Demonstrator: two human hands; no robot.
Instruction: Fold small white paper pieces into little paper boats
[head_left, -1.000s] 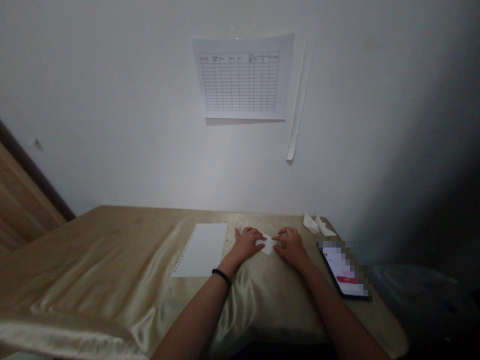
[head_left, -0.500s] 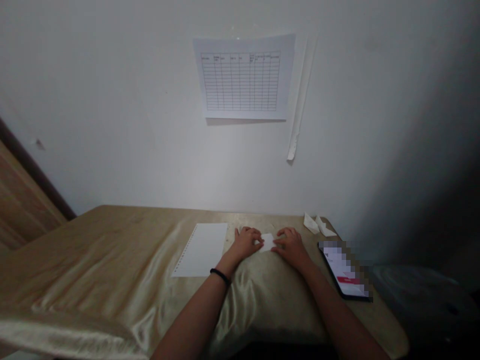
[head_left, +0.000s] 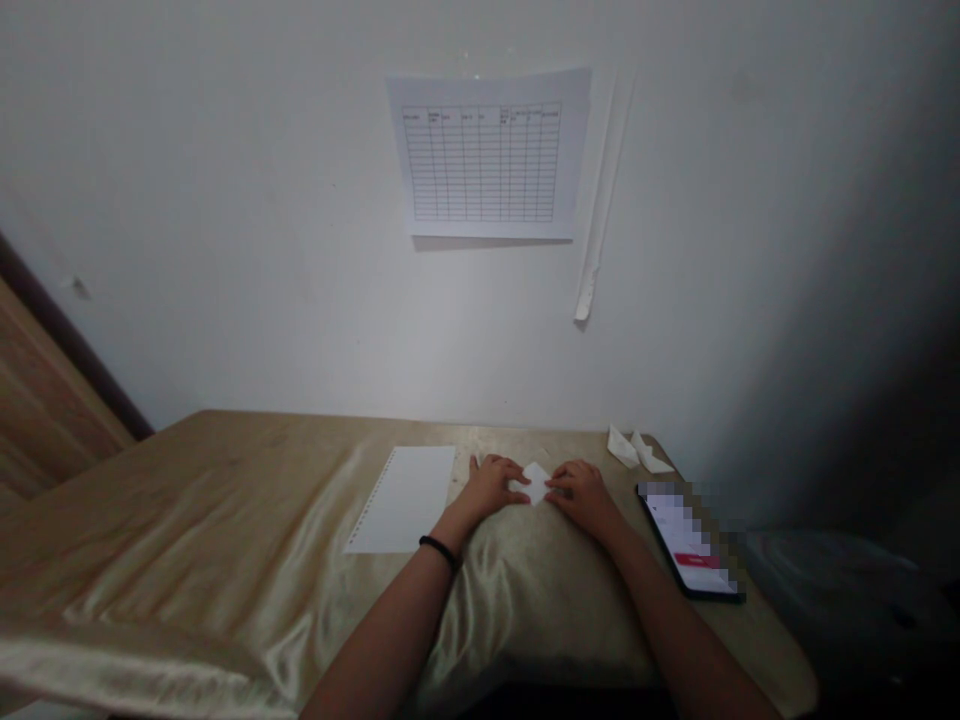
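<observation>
Fingers of the left hand [head_left: 491,484] and right hand [head_left: 586,492] bent, thumb-to-index gaps narrow, at opposite sides of a small folded white paper [head_left: 535,484]; cannot tell whether either pinches it. Paper lies on the satin-covered table [head_left: 202,510], nearer the far edge. Folded-paper pieces [head_left: 622,449] sit at the far right corner; smartphone [head_left: 675,535] lies along the right edge. Punched loose-leaf sheet [head_left: 405,500] lies left of the left hand.

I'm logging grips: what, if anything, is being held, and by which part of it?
A small white paper: the left hand is at its left edge, the right hand at its right edge. Pinched or pressed down, I cannot tell.
</observation>
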